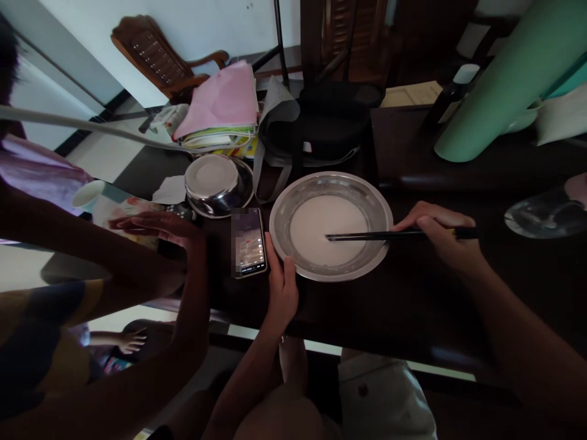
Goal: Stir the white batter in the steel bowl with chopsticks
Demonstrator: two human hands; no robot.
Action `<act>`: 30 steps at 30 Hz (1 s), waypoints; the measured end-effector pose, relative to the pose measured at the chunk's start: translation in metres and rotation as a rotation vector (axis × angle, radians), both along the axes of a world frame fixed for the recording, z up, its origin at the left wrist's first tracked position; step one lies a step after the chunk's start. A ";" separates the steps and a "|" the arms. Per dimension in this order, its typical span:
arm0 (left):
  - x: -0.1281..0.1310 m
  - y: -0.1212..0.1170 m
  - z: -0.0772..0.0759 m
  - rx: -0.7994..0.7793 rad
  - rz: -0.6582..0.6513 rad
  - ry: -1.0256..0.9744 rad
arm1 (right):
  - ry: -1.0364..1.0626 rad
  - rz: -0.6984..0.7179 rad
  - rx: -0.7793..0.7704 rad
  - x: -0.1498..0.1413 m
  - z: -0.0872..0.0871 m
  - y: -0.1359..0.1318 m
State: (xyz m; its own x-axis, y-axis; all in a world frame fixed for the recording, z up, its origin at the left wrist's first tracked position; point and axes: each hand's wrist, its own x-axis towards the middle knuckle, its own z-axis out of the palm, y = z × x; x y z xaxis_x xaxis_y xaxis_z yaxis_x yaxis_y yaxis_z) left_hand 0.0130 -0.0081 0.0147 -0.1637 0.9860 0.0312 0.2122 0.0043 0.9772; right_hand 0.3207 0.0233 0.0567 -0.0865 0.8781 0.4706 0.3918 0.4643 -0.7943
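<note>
A wide metal bowl (281,221) stands upright on the dark table with a milky white liquid (316,226) in it. At its lower left side, my left hand (282,290) grips the rim, the thumb near the edge and the fingers along the outside. My right hand (447,235) is closed around a pair of dark chopsticks (376,235) at the bowl's right. Their tips reach into the white liquid near the middle. Just left of my left hand lies a phone (252,244) with its screen lit.
Another person's hand (158,226) rests over a patterned item at the left. Behind the phone sits an upturned steel bowl (213,177). A black bag (321,131) and a pink cloth (220,101) are further back. A large green cylinder (499,91) leans in at the right.
</note>
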 end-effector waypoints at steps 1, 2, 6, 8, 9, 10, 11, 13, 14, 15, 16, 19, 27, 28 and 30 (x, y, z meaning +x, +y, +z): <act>0.000 0.000 0.000 0.005 0.004 -0.002 | -0.011 0.045 0.013 -0.001 0.000 0.000; 0.000 0.000 0.000 0.008 0.008 -0.002 | -0.029 0.083 0.030 -0.001 -0.001 0.001; 0.000 0.000 0.001 0.003 0.008 0.000 | -0.038 0.004 0.031 -0.001 -0.001 0.001; 0.000 0.000 0.001 -0.003 0.000 0.001 | -0.005 -0.051 -0.016 -0.001 -0.001 0.000; 0.000 0.000 0.001 -0.005 -0.001 0.003 | 0.005 -0.042 -0.034 -0.001 -0.001 0.000; 0.000 0.000 0.001 -0.005 -0.002 0.007 | 0.006 -0.007 -0.037 -0.001 -0.001 0.000; -0.001 0.000 0.001 -0.003 0.000 0.011 | 0.000 0.036 -0.026 -0.002 -0.001 0.000; -0.001 0.000 0.001 0.000 0.005 0.012 | -0.029 0.086 0.013 -0.002 -0.001 0.001; 0.000 0.000 0.001 0.000 0.005 0.007 | -0.037 0.073 0.028 -0.001 -0.001 0.001; 0.000 0.000 0.001 -0.002 0.002 0.000 | -0.036 0.037 0.030 0.000 -0.001 0.001; 0.000 0.000 0.001 -0.005 -0.001 -0.007 | -0.025 -0.007 0.019 0.000 -0.001 0.001; 0.000 0.000 0.001 -0.011 -0.007 -0.012 | 0.015 -0.024 -0.029 0.001 -0.001 0.000; 0.000 -0.001 0.002 -0.002 -0.004 -0.013 | -0.002 -0.035 0.026 0.000 0.000 0.002; 0.000 -0.001 0.002 -0.003 -0.004 -0.008 | 0.020 -0.034 0.010 0.000 0.000 0.002; 0.000 -0.001 0.003 -0.006 -0.001 -0.007 | 0.025 0.028 -0.005 0.000 0.000 0.001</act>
State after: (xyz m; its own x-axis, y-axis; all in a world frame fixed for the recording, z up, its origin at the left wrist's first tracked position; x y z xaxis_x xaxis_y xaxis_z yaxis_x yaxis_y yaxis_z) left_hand 0.0133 -0.0087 0.0174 -0.1633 0.9863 0.0247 0.2057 0.0096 0.9786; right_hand 0.3207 0.0246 0.0562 -0.0994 0.8778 0.4685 0.3592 0.4707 -0.8058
